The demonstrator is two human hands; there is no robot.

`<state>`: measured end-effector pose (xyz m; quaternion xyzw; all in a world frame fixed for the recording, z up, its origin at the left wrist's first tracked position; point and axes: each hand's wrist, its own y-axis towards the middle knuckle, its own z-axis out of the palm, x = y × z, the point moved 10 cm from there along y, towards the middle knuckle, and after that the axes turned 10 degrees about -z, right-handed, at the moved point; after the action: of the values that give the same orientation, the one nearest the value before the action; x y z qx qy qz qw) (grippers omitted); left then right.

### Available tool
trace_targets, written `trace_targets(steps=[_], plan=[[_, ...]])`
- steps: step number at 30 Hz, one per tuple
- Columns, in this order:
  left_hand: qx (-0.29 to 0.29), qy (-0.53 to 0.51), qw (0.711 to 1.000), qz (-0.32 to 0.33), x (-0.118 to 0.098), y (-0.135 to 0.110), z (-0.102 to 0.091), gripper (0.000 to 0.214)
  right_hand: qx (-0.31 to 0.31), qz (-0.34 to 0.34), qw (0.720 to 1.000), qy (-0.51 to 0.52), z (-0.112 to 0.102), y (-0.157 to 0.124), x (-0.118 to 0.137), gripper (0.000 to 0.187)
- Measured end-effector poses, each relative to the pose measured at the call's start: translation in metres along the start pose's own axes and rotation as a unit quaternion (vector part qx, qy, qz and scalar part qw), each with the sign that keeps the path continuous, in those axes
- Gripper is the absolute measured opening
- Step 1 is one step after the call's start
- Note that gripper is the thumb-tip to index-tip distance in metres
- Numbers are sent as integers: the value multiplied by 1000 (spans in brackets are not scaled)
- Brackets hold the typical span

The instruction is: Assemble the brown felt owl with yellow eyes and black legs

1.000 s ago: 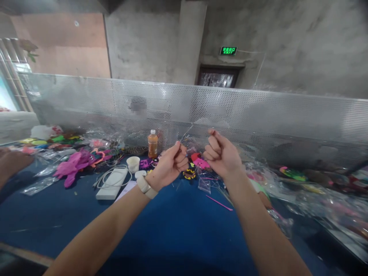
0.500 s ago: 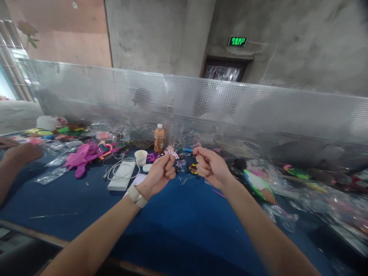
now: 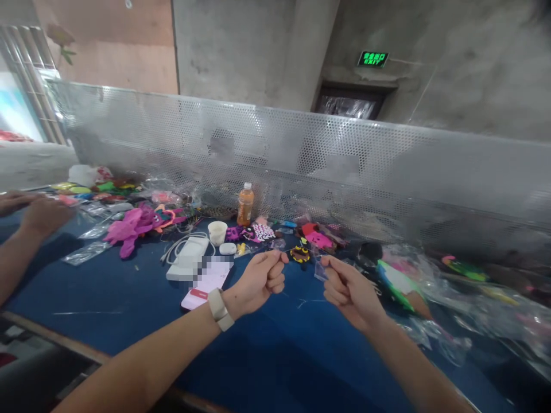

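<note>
My left hand, with a pale band on its wrist, is closed in a pinch above the blue table. My right hand is also pinched, a hand's width to the right. A thin clear thread or wire runs between the two pinches; it is too fine to name for sure. Just behind my hands lie small coloured felt pieces: a yellow and black piece, a pink piece and a spotted piece.
An orange drink bottle, a white cup, a white box with a cable and purple felt shapes lie further back. Another person's hands rest at the far left. Clear plastic bags crowd the right side, a perforated metal screen behind.
Both hands have come down from chest height to just above the table and moved apart. The view has shifted a little to the left.
</note>
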<state>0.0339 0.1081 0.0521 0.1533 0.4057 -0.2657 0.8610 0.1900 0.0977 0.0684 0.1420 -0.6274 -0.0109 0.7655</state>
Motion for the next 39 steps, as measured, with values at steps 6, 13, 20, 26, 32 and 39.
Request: trace_targets(steps=[6,13,20,26,32,39], plan=[[-11,12,998,-60,43,3,1,22,-9,-19,997,-71,-29,6,-27,21],[-60,121,988,-80,60,5,-14,26,0,-80,966,-246,-42,10,-29,23],[-128,235,962,-51,49,10,-33,21,86,-124,894,-423,-28,2,-13,30],[-114,244,958,-98,56,9,-29,21,120,-113,836,-523,-25,4,-18,39],[-99,237,956,-142,72,7,-30,23,21,-48,755,-654,-82,12,4,32],[-81,244,953,-161,83,8,-29,19,-67,131,647,-748,-184,0,2,11]])
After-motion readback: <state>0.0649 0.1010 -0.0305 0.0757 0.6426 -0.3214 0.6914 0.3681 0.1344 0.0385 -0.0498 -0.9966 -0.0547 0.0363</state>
